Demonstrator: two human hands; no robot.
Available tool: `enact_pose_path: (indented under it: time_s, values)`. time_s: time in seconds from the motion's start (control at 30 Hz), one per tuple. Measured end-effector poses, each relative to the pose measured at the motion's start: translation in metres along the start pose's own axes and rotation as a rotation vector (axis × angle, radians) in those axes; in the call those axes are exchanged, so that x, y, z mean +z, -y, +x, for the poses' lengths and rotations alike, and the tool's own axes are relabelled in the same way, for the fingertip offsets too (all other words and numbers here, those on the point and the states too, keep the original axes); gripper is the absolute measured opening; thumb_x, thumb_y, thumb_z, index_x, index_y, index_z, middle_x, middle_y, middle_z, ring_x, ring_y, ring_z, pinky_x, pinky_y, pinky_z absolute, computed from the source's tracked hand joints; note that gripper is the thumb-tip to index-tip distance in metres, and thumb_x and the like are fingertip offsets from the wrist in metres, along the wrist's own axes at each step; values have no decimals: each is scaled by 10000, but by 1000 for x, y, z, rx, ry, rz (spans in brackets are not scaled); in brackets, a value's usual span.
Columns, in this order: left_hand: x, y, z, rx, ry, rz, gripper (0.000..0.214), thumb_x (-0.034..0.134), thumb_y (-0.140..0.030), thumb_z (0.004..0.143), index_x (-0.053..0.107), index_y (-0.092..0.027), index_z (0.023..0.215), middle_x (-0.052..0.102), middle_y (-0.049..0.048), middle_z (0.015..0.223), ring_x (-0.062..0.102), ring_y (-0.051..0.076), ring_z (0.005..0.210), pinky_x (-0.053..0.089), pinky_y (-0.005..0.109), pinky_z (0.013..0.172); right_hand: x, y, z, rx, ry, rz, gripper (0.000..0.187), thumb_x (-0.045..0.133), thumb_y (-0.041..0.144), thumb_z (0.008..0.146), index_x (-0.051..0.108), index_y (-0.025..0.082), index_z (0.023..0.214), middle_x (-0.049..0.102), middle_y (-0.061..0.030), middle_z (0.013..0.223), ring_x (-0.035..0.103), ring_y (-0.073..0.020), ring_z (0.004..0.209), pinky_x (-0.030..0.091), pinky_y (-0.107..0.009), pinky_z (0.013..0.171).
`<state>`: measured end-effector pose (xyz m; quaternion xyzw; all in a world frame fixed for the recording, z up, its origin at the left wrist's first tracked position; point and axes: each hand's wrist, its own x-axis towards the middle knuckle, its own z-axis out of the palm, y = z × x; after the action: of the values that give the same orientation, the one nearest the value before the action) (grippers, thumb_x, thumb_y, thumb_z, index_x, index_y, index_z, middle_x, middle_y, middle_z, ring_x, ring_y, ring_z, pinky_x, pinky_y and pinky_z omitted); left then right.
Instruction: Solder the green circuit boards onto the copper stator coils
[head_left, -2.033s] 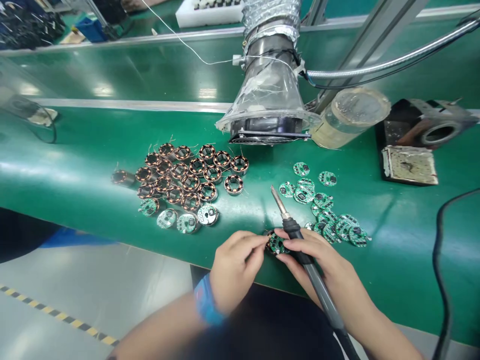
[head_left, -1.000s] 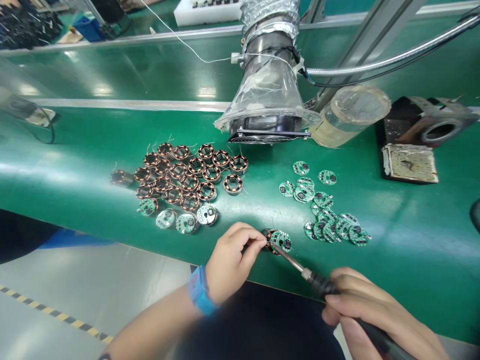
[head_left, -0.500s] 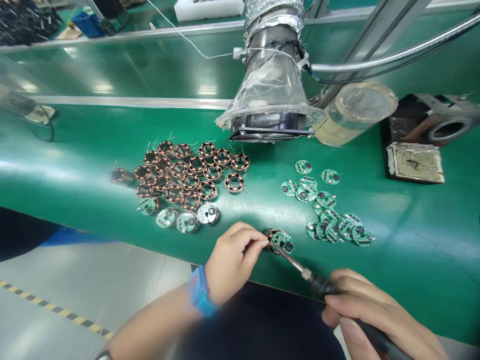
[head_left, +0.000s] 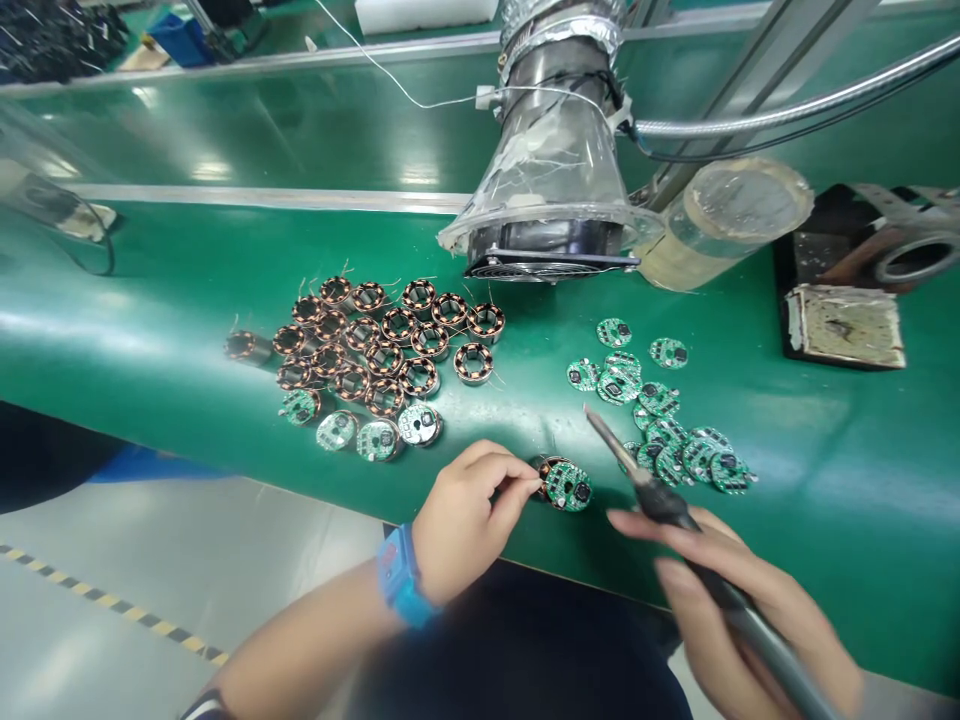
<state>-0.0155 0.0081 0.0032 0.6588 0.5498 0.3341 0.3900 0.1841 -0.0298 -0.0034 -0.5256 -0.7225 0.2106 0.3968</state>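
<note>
**Round circuit board (head_left: pixel 568 486) pinched near the bench edge**

Green workbench (head_left: pixel 225 300) spans the frame, copper coil rings (head_left: pixel 386 345) heaped left of center, loose boards (head_left: pixel 660 430) to the right. At bottom center, the left hand (head_left: pixel 465 520) pinches the board's edge between its fingertips; the right hand (head_left: pixel 739 590) closes around a soldering iron (head_left: pixel 664 503), tip just off the board.

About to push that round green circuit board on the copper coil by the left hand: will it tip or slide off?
It may well shift: the circuit board sits off-centre on the copper coil, overhanging away from the left hand. I can't tell whether they're joined. The board looks thin and stiff, so it would likely tip whole rather than flex.
</note>
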Motion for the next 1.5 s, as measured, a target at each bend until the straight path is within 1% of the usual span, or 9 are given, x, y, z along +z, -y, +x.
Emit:
enact_pose_path:
  time_s: [0.17, 0.4, 0.6, 0.73, 0.83, 0.9, 1.03, 1.33, 1.5]
  values:
    - [8, -4, -11, -45, -25, -59, 83, 599, -92, 789, 675, -116, 769, 637, 52, 753, 611, 123, 692, 494, 219, 651, 27, -5, 16, -107, 31, -56, 424, 686, 157, 709, 478, 196, 1077, 656, -56, 1040, 607, -167, 992, 488, -310, 877]
    - [8, -3, -1, -153, -108, -194, 155, 666, -141, 746, 691, -116, 897, 671, 68, 824, 642, 132, 697, 538, 221, 646, 24, -7, 18, -68, 20, -82, 298, 646, 200, 759, 498, 225, 1017, 685, -23, 990, 604, -152, 1023, 486, -261, 883]
    - [14, 2, 16, -115, -21, -210, 71, 664, -158, 756, 716, -144, 801, 724, 43, 751, 663, 141, 649, 554, 231, 604, 27, -6, 19, -67, 15, -71, 310, 633, 155, 757, 487, 221, 1022, 677, -31, 1008, 594, -154, 1044, 492, -263, 871]
    - [10, 10, 11, 228, -51, -16, 115, 601, -116, 799, 691, -150, 863, 722, 44, 787, 669, 132, 684, 565, 227, 639, 28, -5, 19, -101, 45, -9, 369, 615, 89, 744, 468, 218, 1057, 659, -43, 1043, 574, -159, 1069, 485, -293, 884]
    - [-3, 16, 6, 508, 54, 179, 200, 517, -100, 854, 644, -153, 1000, 701, 71, 930, 662, 142, 842, 562, 246, 750, 29, -5, 20, -125, 62, 8, 381, 594, 61, 744, 467, 218, 1066, 648, -51, 1060, 575, -157, 1053, 485, -305, 882]
    - [-12, 18, 2, 556, 137, 317, 239, 481, -117, 879, 606, -153, 1080, 678, 87, 978, 643, 164, 903, 560, 278, 772, 30, -5, 20, -133, 65, 1, 378, 588, 59, 744, 472, 222, 1065, 647, -49, 1058, 574, -157, 1050, 489, -308, 877]
    - [-18, 17, -4, 483, 214, 320, 288, 443, -86, 885, 585, -142, 1128, 648, 101, 986, 625, 169, 905, 552, 287, 775, 30, -6, 19, -139, 88, 17, 423, 593, 59, 741, 462, 225, 1108, 629, -53, 1103, 566, -163, 1074, 488, -321, 890]
    - [-3, 2, 0, -4, 15, -124, 135, 611, -119, 797, 710, -162, 879, 691, 57, 839, 656, 150, 763, 552, 245, 691, -3, -11, 1, -155, 42, 88, 422, 513, 61, 758, 464, 177, 1161, 688, -71, 970, 555, -194, 1069, 451, -397, 922]
    - [1, -3, 1, -49, 1, -180, 105, 648, -99, 756, 717, -154, 814, 698, 56, 806, 663, 149, 724, 554, 236, 652, -9, -9, -7, -120, 36, 195, 416, 488, 33, 739, 472, 185, 1125, 702, -55, 931, 576, -202, 1080, 488, -405, 905]
